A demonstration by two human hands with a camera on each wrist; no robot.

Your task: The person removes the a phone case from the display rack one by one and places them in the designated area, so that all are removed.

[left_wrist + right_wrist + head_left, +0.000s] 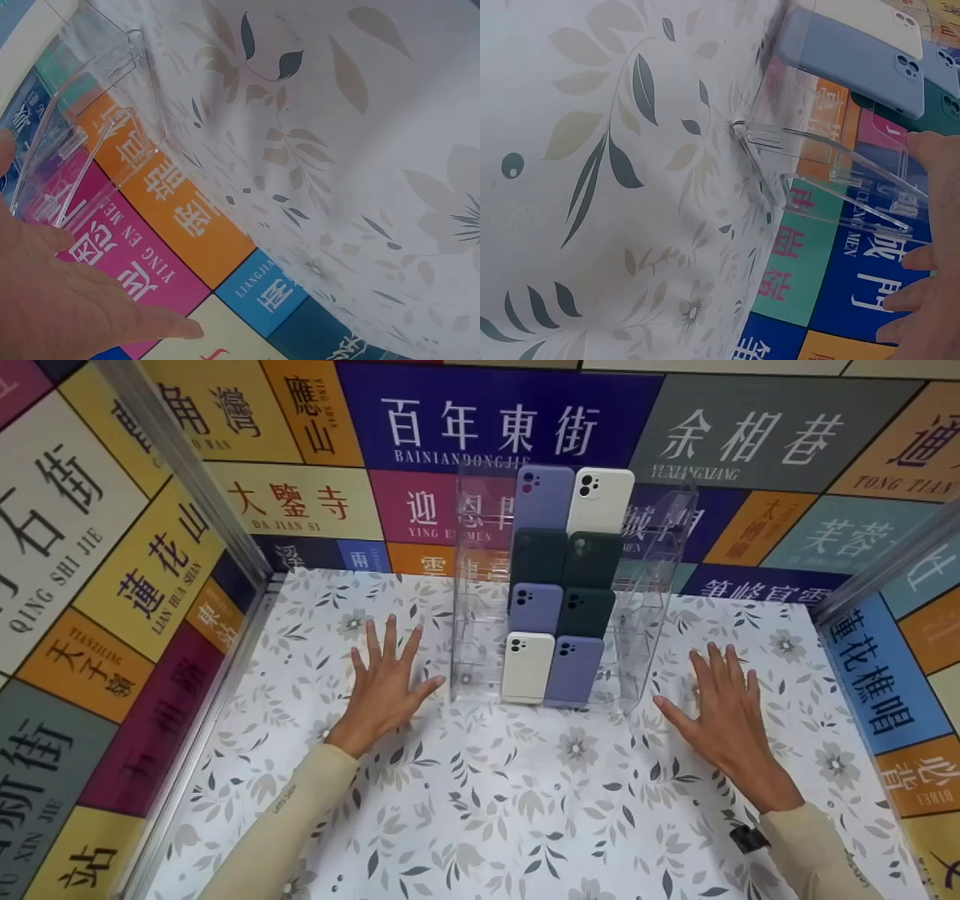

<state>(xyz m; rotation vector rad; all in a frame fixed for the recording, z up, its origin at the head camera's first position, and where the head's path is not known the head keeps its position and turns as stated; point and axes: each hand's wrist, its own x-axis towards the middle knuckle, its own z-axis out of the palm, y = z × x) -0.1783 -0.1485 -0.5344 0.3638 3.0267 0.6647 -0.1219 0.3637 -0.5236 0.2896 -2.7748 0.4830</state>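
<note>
A clear stepped stand (476, 679) is on the flower-patterned counter (502, 769), about midway along its back edge and turned toward the front. It carries eight phone cases in two columns: in the top row a purple case (543, 499) beside a white case (602, 510), below them a pair of dark green cases (538, 561), then a lower purple case (535, 613) beside a third green case (586, 615), and in the bottom row a lower white case (527, 671) beside a bottom purple case (575, 671). The left hand (388, 690) lies between the stand and the counter's left edge, its grip spread wide with fingers straight; the right hand (727, 720) mirrors it toward the right edge, its grip likewise spread and free. Both are apart from the cases; whether they touch the counter, I cannot tell. Coloured panels with Chinese lettering (495, 424) rise behind the back edge and along both sides.
</note>
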